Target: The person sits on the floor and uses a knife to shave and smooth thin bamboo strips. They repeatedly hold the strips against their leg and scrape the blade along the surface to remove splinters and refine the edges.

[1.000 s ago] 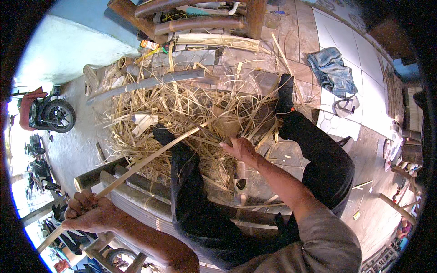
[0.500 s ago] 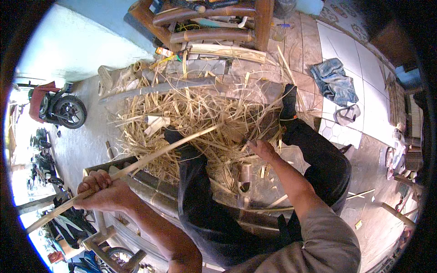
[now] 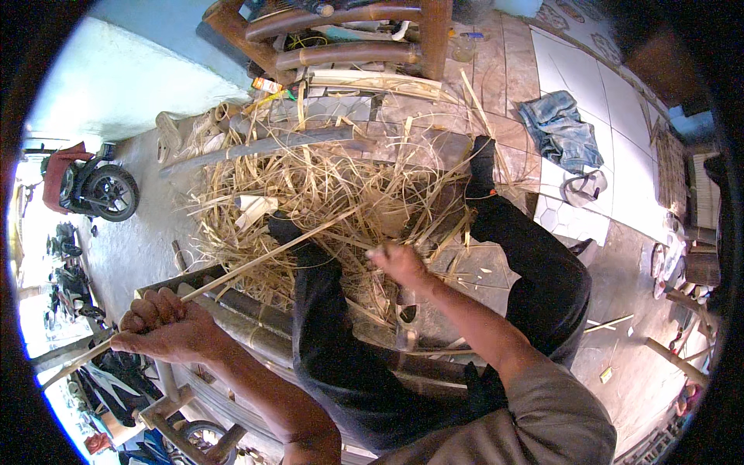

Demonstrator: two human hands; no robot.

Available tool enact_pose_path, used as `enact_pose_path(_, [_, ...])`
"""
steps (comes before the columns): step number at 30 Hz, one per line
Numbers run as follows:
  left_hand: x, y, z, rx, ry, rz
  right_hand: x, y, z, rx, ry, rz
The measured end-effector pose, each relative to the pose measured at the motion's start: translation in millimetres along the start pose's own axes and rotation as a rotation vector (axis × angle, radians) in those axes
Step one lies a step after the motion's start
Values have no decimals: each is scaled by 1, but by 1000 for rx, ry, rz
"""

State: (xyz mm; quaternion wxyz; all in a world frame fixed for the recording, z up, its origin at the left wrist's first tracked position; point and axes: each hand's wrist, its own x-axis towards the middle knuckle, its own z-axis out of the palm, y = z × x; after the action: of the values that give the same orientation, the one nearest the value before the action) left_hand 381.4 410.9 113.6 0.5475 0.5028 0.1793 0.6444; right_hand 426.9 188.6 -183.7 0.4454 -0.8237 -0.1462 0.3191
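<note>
My left hand (image 3: 169, 325) is closed around a long, pale bamboo strip (image 3: 263, 257). The strip slants from the lower left up to a heap of shavings (image 3: 325, 182), its far end lying over the heap. In front of my body, my right hand (image 3: 401, 266) is closed with its knuckles up, close to the heap and apart from the strip. A thin piece seems to reach left from its fingers; against the shavings I cannot make out what it is. My dark-trousered legs are spread on either side of the heap.
A bamboo bench frame (image 3: 252, 329) runs beneath my left arm. Ahead stands a bamboo rack (image 3: 349, 56) with things on it. Denim shorts (image 3: 564, 132) lie on the tiles at right. A motorbike (image 3: 108, 190) is parked at far left.
My right hand has moved left, nearer the strip's far part. The strip is turned and looks thinner from here. The whole view has shifted slightly; my left hand keeps its grip.
</note>
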Motion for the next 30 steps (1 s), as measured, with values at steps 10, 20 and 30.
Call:
enact_pose_path(10, [16, -9, -5, 64, 102, 45, 48, 91, 5, -117, 26, 280])
enact_pose_path(20, [3, 0, -1, 280, 144, 94, 27, 109, -6, -205, 1, 100])
enact_pose_path(30, [-27, 5, 10, 204, 167, 37, -90, -138, 4, 183, -114, -400])
